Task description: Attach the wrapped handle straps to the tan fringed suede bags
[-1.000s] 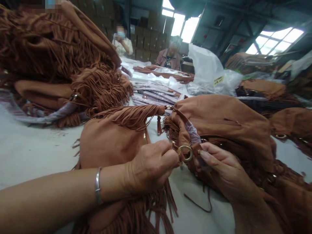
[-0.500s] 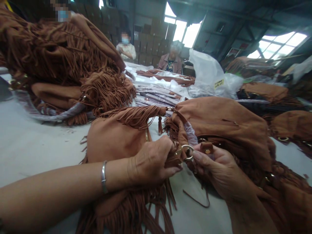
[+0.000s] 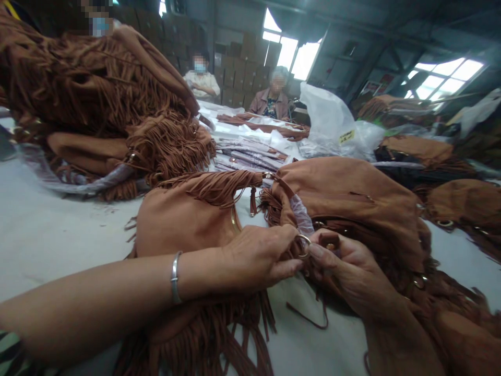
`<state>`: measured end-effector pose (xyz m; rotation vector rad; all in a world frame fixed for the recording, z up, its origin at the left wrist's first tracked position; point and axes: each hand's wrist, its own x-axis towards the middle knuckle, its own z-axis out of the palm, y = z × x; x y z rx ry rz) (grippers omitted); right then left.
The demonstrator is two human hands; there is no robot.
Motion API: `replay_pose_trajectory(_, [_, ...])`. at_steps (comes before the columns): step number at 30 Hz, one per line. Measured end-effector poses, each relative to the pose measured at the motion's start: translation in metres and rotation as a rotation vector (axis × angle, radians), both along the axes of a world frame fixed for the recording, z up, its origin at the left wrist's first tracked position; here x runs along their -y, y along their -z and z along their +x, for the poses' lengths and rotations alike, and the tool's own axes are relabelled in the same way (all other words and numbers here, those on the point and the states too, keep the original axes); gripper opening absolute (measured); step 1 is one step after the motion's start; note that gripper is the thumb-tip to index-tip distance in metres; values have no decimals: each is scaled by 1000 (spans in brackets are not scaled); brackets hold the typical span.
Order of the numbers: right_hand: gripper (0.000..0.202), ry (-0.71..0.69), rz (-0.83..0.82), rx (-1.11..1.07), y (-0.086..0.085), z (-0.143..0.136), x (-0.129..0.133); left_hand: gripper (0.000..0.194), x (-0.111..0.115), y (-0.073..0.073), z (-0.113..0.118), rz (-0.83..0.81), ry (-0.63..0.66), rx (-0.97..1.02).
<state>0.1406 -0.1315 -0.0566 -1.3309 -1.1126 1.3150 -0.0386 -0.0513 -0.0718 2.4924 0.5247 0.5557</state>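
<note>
A brown fringed handbag (image 3: pixel 183 219) lies on the white table in front of me, its gold zip partly in sight. My left hand (image 3: pixel 262 256) is closed on the bag's corner, close to a gold metal ring (image 3: pixel 303 246); its fingertips are partly hidden. On the ring's other side my right hand (image 3: pixel 348 266) pinches a brown bag strap (image 3: pixel 329 241) whose end tab carries a gold stud. The thumb touches the ring's edge. Clear plastic film (image 3: pixel 301 214) wraps part of a strap just behind the ring.
More brown handbags (image 3: pixel 352 193) lie at the right. A tall heap of fringed bags (image 3: pixel 90 89) stands at the left. Farther back are wrapped straps (image 3: pixel 246 155) and a clear plastic bag (image 3: pixel 332 120). People sit across the table (image 3: pixel 50 230).
My left hand has moved right, onto the bag's corner right beside the ring, covering the zip end seen before. My right hand keeps its pinch on the strap.
</note>
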Motion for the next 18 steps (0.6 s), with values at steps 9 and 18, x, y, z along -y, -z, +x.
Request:
replay_pose_trajectory(9, [23, -26, 11, -30, 0, -8, -4, 39, 1, 8, -2, -74, -54, 158])
replay_pose_trajectory(18, [27, 11, 60, -164, 3, 1, -6, 32, -2, 10, -1, -37, -13, 170])
